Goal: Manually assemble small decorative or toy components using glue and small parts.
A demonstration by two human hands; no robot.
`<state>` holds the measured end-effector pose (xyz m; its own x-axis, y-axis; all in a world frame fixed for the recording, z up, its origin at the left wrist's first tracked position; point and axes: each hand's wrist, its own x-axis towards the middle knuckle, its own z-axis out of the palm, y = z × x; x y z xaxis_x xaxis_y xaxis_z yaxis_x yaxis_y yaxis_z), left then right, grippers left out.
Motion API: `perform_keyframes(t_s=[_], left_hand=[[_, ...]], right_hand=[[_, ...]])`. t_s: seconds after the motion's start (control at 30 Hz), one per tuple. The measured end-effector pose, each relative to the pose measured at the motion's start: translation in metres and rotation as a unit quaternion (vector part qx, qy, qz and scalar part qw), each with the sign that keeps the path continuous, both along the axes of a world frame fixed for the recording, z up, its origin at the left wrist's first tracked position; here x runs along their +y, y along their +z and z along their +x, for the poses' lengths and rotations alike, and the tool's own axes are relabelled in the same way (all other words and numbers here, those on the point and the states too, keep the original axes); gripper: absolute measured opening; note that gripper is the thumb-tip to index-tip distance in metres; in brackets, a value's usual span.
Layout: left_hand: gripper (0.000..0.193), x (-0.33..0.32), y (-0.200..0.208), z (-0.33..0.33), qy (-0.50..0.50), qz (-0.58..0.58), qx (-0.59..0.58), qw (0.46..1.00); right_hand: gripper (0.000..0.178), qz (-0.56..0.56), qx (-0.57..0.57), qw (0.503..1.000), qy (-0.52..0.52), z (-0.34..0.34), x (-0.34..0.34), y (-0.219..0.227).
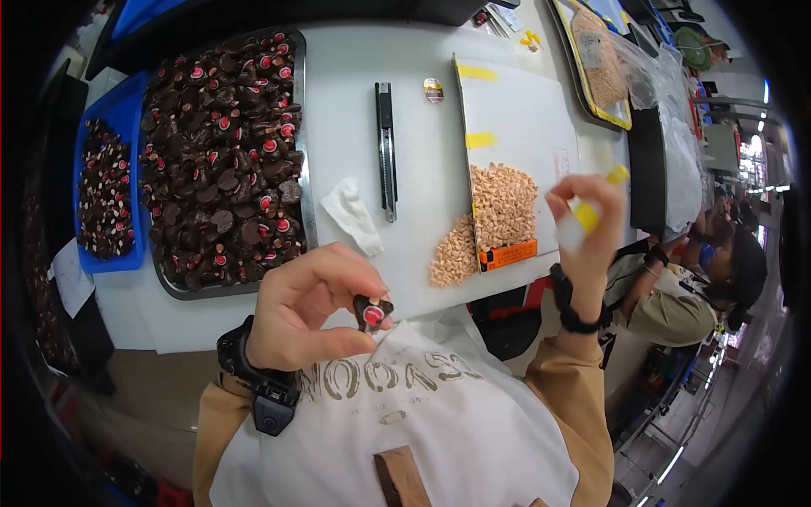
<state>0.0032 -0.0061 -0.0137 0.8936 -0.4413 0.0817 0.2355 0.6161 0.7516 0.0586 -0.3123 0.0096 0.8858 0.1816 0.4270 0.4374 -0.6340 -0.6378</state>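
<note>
The left hand (308,308) pinches a dark-brown figurine (365,306) before the chest; the right hand's (601,232) fingers curl round a blurred white-and-yellow bottle (572,234). Edge-only pressure should best keep the figurine's face accessible.

- Workshop or factory floor.
- Worktop (346,110): metal tray (310,211) of many alike small parts (224,169); blue bin (110,263) beside it.
- Co-worker (672,304) nearby; strip lights (672,465).
</note>
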Motion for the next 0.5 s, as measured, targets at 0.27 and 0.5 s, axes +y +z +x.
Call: perform_keyframes(t_s=[0.27, 0.5], left_hand=[[0.062, 0.004, 0.005, 0.003, -0.073, 0.12, -0.084, 0.986], [0.07, 0.002, 0.009, 0.0, -0.064, 0.13, -0.06, 0.988]], right_hand=[[0.028, 0.115, -0.001, 0.974, 0.194, -0.041, 0.105, 0.019], [0.03, 0.049, -0.038, 0.982, 0.179, -0.03, 0.109, 0.016]])
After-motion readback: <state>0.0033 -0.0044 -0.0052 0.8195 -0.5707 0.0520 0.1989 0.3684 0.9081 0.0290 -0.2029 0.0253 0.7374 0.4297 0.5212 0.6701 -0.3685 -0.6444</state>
